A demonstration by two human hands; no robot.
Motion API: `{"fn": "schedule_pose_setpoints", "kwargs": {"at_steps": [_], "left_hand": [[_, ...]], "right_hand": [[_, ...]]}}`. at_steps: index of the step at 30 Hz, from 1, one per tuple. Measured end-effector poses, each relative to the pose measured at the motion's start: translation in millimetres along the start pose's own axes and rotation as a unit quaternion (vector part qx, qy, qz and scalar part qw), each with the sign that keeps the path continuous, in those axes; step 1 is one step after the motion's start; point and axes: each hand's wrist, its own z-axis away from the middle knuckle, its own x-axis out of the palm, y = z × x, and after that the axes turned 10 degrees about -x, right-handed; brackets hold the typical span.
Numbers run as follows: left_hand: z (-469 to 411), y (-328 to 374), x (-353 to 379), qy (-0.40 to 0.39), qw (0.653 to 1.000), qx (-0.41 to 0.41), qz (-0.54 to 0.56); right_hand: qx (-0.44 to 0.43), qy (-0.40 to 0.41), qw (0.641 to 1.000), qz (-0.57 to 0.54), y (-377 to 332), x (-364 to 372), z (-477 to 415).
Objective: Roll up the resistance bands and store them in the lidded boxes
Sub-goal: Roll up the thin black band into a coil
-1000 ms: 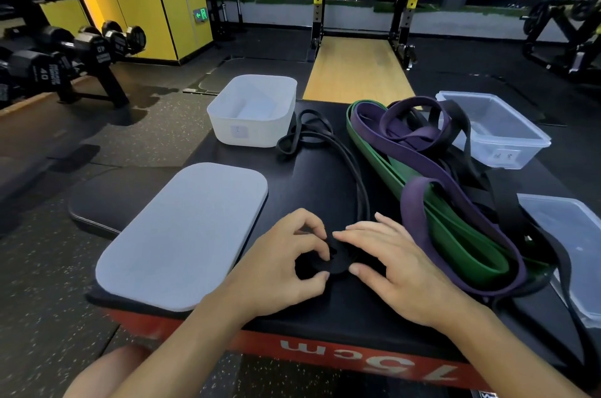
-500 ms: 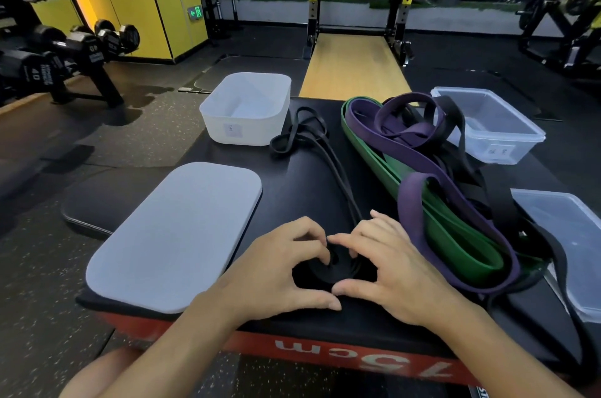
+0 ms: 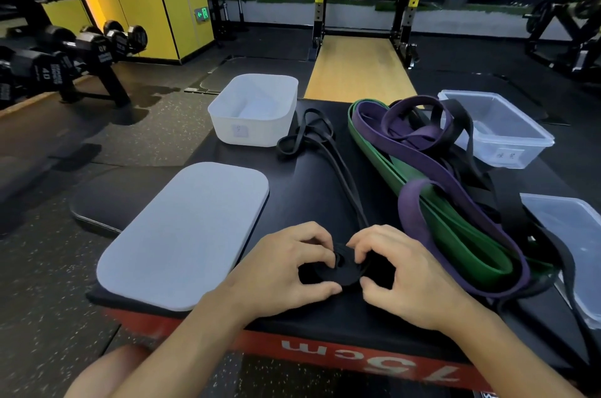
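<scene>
Head view: The left hand and the right hand meet at the near edge of the black platform top. Both hands pinch the coil, the rolled end of the thin black band. On each hand the fingers are curled over the far side of the coil and the thumb presses its near side. The unrolled length of the band runs away from the coil and ends in loose loops just beside the white box. The white box stands open at the far left of the platform. Its white lid lies flat, left of the left hand. Right of the hands, the green band, the purple band and a wide black band lie tangled in one pile. The clear box stands open at the far right. The clear lid lies at the right edge, partly under the pile.
</scene>
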Motion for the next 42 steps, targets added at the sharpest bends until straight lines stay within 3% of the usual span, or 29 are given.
{"fn": "schedule_pose_setpoints", "kwargs": {"at_steps": [6,16,24,33,42], "left_hand": [[-1.9,0.6,0.1,-0.001,1.0,-0.004,0.005],[2.6,5.3,-3.6,-0.008,0.999,-0.035,0.035],[3.2,-0.4,1.3,0.027,0.999,-0.042,-0.016],[-0.6,0.0,-0.9,-0.033,0.999,-0.026,-0.001],[-3.3,1.6,-2.0,-0.028,0.998,-0.032,0.049]], "right_hand": [[-0.017,0.039,0.999,-0.013,4.8,3.6,0.7],[-0.005,0.014,1.0,-0.006,7.5,6.1,-3.6],[-0.017,0.033,0.999,0.014,6.6,3.7,-2.7],[-0.019,0.026,0.998,0.059,5.1,3.6,-4.3],[-0.019,0.004,0.997,0.069,-0.1,3.2,-3.4]]}}
